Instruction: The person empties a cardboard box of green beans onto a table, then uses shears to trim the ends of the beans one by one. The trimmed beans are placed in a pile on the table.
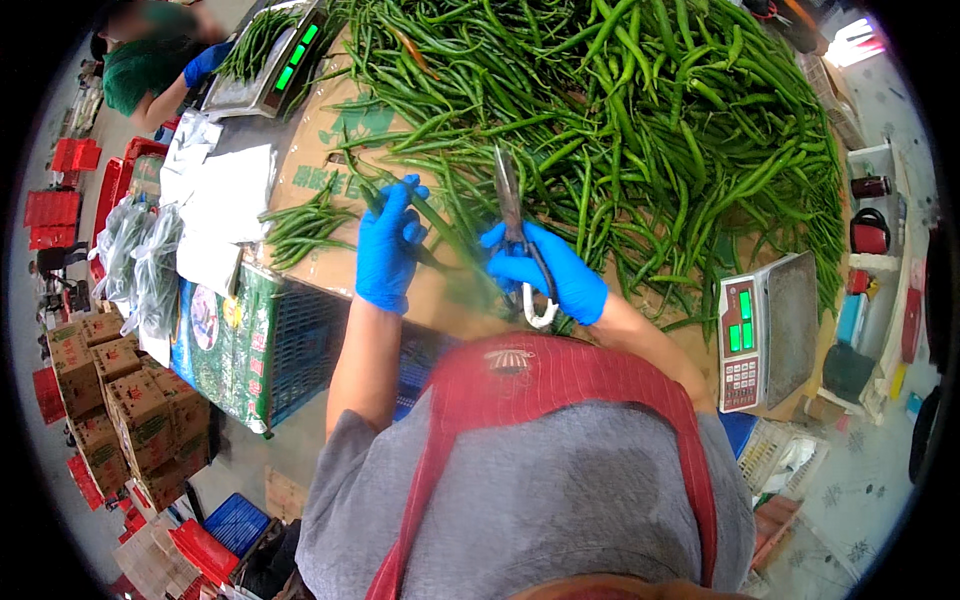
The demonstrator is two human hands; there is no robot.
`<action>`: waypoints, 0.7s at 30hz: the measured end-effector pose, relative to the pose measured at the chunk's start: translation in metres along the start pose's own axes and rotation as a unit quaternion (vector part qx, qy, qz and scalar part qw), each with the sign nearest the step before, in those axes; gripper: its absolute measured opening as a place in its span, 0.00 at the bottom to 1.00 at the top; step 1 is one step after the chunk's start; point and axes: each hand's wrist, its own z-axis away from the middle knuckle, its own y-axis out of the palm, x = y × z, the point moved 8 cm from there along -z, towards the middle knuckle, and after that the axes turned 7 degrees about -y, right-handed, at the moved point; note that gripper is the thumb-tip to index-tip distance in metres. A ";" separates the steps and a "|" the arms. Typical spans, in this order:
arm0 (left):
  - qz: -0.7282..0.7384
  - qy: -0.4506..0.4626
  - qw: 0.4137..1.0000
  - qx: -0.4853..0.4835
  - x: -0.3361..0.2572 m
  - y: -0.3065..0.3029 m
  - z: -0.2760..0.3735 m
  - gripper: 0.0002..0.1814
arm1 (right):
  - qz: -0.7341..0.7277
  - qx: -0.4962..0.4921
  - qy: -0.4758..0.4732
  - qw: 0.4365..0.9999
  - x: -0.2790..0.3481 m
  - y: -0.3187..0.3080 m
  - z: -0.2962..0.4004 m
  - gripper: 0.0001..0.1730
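My left hand (390, 251), in a blue glove, is closed on green chili peppers (442, 221), blurred by motion, that stick out on both sides of its fingers. To its right my right hand (551, 270), also gloved in blue, holds a pair of scissors (508, 191) with the blades pointing up and away from me; one handle loop is white. Whether the right fingers also touch a pepper cannot be told. A small bunch of green peppers (307, 229) lies on the cardboard left of my left hand. Beyond both hands spreads a large heap of green chili peppers (622, 112).
A digital scale (787, 330) stands at the right. At the upper left a co-worker's gloved hand (204, 64) touches peppers on another scale (232, 94). White bags (232, 187) and clear plastic bags (154, 255) lie left. Crates and cardboard boxes (150, 409) stand lower left.
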 end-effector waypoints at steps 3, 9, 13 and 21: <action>0.030 0.003 1.000 -0.006 0.002 0.010 0.004 0.15 | 0.049 0.020 -0.004 0.999 -0.004 -0.001 0.001 0.18; 0.019 0.057 0.998 -0.035 -0.009 -0.006 -0.003 0.15 | -0.026 0.011 0.041 0.999 -0.006 0.003 0.009 0.17; 0.050 0.056 0.996 -0.039 -0.014 -0.003 0.000 0.14 | -0.051 0.002 0.041 0.998 -0.004 0.006 0.008 0.18; 0.040 0.091 0.993 -0.055 -0.017 0.003 0.003 0.15 | -0.033 -0.005 0.022 0.999 -0.001 0.003 0.007 0.21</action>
